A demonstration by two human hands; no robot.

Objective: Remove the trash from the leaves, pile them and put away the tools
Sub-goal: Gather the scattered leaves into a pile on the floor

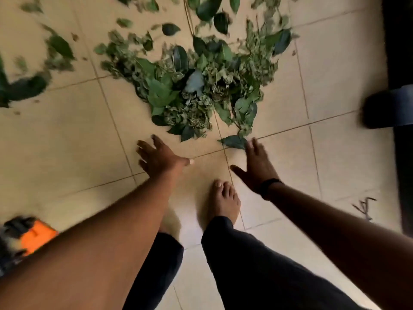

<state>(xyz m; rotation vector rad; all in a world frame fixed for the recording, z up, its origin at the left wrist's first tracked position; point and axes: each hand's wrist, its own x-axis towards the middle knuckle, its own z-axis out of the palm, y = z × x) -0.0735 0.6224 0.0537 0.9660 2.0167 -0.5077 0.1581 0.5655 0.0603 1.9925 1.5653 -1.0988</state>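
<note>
A pile of green leaves [196, 86] lies on the beige tiled floor [67, 135] ahead of me, with loose leaves [60, 47] scattered to the left and behind. My left hand [158, 156] reaches toward the pile's near edge with fingers spread, holding nothing. My right hand [257, 166], a dark band on its wrist, is spread flat too; its fingertips are at a single leaf [234, 142] at the pile's near right edge.
An orange and black tool [29, 233] lies at the lower left by my left arm. My bare foot [223, 202] stands between my arms. Dark furniture [397, 90] lines the right side. A small twig [364, 206] lies at the lower right.
</note>
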